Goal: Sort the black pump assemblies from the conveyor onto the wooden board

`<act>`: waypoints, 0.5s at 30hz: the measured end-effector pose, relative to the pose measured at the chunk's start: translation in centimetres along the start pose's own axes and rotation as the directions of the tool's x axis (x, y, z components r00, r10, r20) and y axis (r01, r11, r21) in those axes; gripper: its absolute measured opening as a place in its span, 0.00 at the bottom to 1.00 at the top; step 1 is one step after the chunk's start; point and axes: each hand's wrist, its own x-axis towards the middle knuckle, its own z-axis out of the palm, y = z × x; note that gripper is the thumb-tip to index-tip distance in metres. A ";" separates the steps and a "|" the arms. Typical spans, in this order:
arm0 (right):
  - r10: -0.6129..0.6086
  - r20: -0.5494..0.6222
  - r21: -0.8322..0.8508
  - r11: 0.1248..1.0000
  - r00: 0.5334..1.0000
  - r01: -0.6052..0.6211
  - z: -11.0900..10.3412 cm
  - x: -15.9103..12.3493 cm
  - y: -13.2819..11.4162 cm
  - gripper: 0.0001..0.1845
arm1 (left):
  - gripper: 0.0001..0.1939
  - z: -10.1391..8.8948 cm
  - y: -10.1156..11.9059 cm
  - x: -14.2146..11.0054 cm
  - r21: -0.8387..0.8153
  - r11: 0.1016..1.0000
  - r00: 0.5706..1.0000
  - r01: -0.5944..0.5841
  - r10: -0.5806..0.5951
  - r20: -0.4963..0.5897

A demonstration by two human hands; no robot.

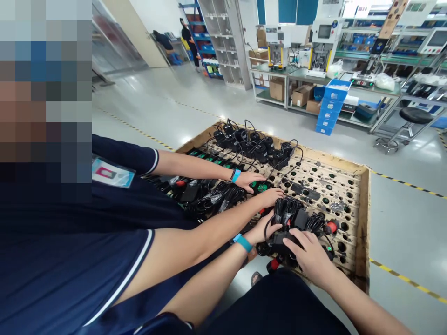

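My right hand (310, 258), lower centre-right of the frame, lies palm-down with fingers curled over a black power adapter (283, 241). My left hand (263, 231), just left of it and wearing a blue wristband (242, 242), has its fingers hooked around the adapter's bundled black cables (291, 214). Both sit on the perforated wooden tray (363, 204) at frame centre. A co-worker's hands (260, 188), entering from the left, rest on neighbouring adapters. More adapters (251, 142) lie piled at the tray's upper edge.
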 end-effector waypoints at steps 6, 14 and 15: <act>-0.043 -0.136 0.081 0.995 0.990 0.055 5.9 -1.9 3.1 0.28 | 0.39 -2.2 -0.2 0.3 0.048 0.998 0.994 0.039 -0.044 0.103; -0.180 -0.148 0.080 0.978 0.972 0.193 5.6 -1.2 3.1 0.25 | 0.22 -2.8 -0.5 0.5 0.084 0.985 0.989 0.149 -0.151 0.011; -0.183 -0.120 0.079 0.978 0.976 0.193 5.8 -1.2 3.2 0.25 | 0.21 -2.9 -0.5 1.0 0.101 0.983 0.988 0.152 -0.149 -0.033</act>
